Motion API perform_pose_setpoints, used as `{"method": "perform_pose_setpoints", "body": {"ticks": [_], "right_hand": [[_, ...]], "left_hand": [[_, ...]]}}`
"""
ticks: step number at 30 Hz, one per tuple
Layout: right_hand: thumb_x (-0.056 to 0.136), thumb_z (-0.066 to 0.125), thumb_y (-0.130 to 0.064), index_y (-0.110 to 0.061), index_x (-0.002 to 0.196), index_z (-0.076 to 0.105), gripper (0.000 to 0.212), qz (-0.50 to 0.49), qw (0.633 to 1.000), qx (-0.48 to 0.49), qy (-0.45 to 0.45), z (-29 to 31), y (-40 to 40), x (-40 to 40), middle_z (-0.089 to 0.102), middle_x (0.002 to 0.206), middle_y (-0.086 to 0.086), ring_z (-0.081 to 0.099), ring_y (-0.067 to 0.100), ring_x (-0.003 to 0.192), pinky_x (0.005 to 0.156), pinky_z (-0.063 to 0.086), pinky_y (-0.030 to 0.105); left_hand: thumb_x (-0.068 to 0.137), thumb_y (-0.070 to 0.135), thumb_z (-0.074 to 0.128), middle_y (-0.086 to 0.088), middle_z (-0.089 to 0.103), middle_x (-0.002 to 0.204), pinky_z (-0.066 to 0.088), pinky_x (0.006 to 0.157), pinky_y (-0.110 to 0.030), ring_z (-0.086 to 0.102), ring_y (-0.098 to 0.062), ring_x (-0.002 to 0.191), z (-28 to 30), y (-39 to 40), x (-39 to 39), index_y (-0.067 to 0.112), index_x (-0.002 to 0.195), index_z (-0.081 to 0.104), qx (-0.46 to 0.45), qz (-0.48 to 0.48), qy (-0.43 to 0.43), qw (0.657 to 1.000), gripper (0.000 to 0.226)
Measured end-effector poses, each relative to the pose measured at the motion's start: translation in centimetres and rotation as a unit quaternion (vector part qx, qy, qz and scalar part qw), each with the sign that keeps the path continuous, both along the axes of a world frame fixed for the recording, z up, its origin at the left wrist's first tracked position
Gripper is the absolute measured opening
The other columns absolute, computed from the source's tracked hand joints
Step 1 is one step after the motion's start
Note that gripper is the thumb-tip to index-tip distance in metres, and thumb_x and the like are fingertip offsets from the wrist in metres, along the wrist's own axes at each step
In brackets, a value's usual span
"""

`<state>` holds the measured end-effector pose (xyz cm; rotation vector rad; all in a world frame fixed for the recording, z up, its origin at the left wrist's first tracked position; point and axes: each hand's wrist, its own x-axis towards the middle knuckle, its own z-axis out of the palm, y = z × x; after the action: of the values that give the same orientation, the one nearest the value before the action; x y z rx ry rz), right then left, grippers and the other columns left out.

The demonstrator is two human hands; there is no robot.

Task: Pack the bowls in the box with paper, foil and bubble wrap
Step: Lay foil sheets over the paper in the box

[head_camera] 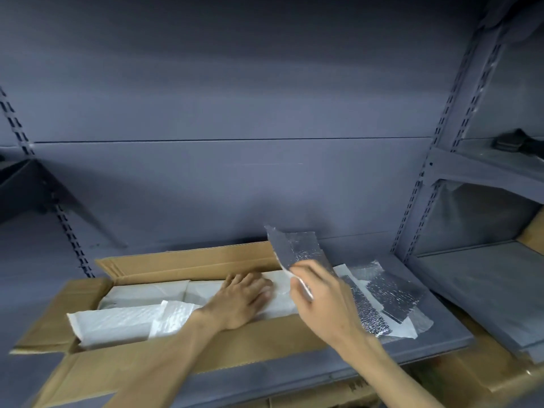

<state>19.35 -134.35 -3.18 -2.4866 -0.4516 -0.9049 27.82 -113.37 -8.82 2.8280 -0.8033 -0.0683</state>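
An open cardboard box (188, 262) lies on a grey shelf, its flaps spread out. White paper (147, 293) lines its inside, and a white bubble-wrap piece (117, 322) hangs over its left front edge. My left hand (241, 301) rests flat on the paper in the box's right half, fingers spread. Over the box's right end, my right hand (321, 301) pinches a silver foil sheet (297, 248) that stands up above the box. No bowl is visible; the paper hides what lies under it.
More foil pieces (391, 295) and white paper sheets (418, 325) lie on the grey shelf (441, 340) right of the box. A lower side shelf (485, 284) sits to the right, with brown cardboard (532, 234) at its far edge. The shelf's back wall rises close behind.
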Motion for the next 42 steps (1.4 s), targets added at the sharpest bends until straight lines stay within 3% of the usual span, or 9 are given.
{"method": "perform_pose_setpoints", "body": {"ticks": [8,11,16,20,24,30,32,36,42], "right_hand": [[0.098,0.047,-0.032,-0.025,0.117,0.066,0.028,0.056,0.991,-0.029,0.118,-0.1,6.2,1.9,0.059,0.114,-0.009,0.064,0.02,0.088,0.075,0.051,0.036],[0.097,0.048,-0.035,-0.026,0.12,0.065,0.03,0.065,0.984,-0.007,0.167,-0.6,7.9,2.5,0.057,0.113,-0.011,0.064,0.018,0.091,0.08,0.051,0.036],[0.094,0.042,-0.075,-0.034,0.112,0.067,0.052,0.113,0.958,0.081,0.25,-1.8,8.7,2.7,0.054,0.105,-0.018,0.066,0.005,0.083,0.078,0.057,0.039],[0.104,0.041,-0.052,-0.026,0.107,0.068,0.037,0.107,0.971,0.119,0.176,-2.4,7.0,3.8,0.055,0.102,-0.019,0.062,0.01,0.086,0.072,0.058,0.042],[0.096,0.049,-0.048,-0.033,0.146,0.051,0.053,0.075,0.974,-0.09,0.192,-3.2,4.4,5.4,0.039,0.148,-0.012,0.036,0.009,0.135,0.114,0.038,0.037],[0.1,0.036,-0.06,-0.044,0.16,0.013,0.067,0.019,0.952,-0.152,0.266,-4.6,3.4,6.6,-0.001,0.169,-0.005,-0.007,0.015,0.154,0.126,0.005,0.048],[0.1,0.038,-0.058,-0.042,0.16,0.015,0.066,0.02,0.954,-0.161,0.254,-4.5,3.6,7.1,0.004,0.168,-0.002,-0.002,0.019,0.155,0.126,0.007,0.048],[0.099,0.042,-0.057,-0.037,0.159,0.027,0.065,0.023,0.959,-0.166,0.227,-4.4,3.6,8.0,0.021,0.159,0.001,0.018,0.023,0.149,0.122,0.02,0.044],[0.095,0.044,-0.061,-0.037,0.15,0.04,0.06,0.03,0.961,-0.185,0.204,-5.0,3.7,9.0,0.033,0.148,-0.001,0.031,0.024,0.138,0.114,0.031,0.042]], "left_hand": [[0.091,0.047,0.012,0.0,0.042,0.14,0.033,0.103,-0.048,0.037,-0.027,0.127,-0.1,1.9,1.1,0.023,0.132,0.048,0.109,-0.03,-0.049,0.992,0.06],[0.097,0.029,0.036,-0.003,0.046,0.141,0.027,0.108,-0.046,0.033,-0.026,0.129,-0.1,2.1,1.0,0.022,0.124,0.054,0.083,0.012,-0.011,0.996,0.033],[0.106,0.04,0.028,-0.009,0.027,0.162,-0.004,0.12,-0.06,0.015,-0.029,0.152,-0.1,2.5,0.7,0.019,0.153,0.032,0.204,0.019,0.103,0.973,0.051],[0.108,0.041,0.03,-0.004,0.001,0.169,-0.004,0.123,-0.048,-0.002,-0.024,0.155,-0.7,3.1,1.3,0.022,0.16,0.008,0.151,0.075,0.081,0.982,0.059],[0.11,0.022,0.022,-0.007,0.001,0.168,0.015,0.123,-0.032,0.005,-0.025,0.155,-0.8,3.1,0.4,0.011,0.159,0.005,-0.115,0.156,0.161,0.968,0.053],[0.101,0.016,0.049,-0.009,0.029,0.162,0.016,0.124,-0.044,0.02,-0.033,0.15,0.4,3.3,0.5,0.012,0.152,0.039,-0.097,0.036,0.005,0.995,0.052],[0.093,0.016,0.061,-0.011,0.059,0.136,0.041,0.107,-0.044,0.049,-0.032,0.129,0.8,3.3,1.0,0.009,0.125,0.066,-0.167,0.038,-0.043,0.984,0.034],[0.077,0.0,0.058,-0.009,0.072,0.089,0.052,0.066,-0.042,0.065,-0.037,0.079,1.0,3.7,0.9,0.01,0.089,0.066,-0.279,0.174,-0.15,0.932,0.017],[0.075,0.004,0.048,-0.002,0.053,0.076,0.041,0.063,-0.039,0.046,-0.027,0.073,2.5,3.3,0.4,0.013,0.076,0.052,-0.258,0.074,-0.341,0.901,0.01]]}}
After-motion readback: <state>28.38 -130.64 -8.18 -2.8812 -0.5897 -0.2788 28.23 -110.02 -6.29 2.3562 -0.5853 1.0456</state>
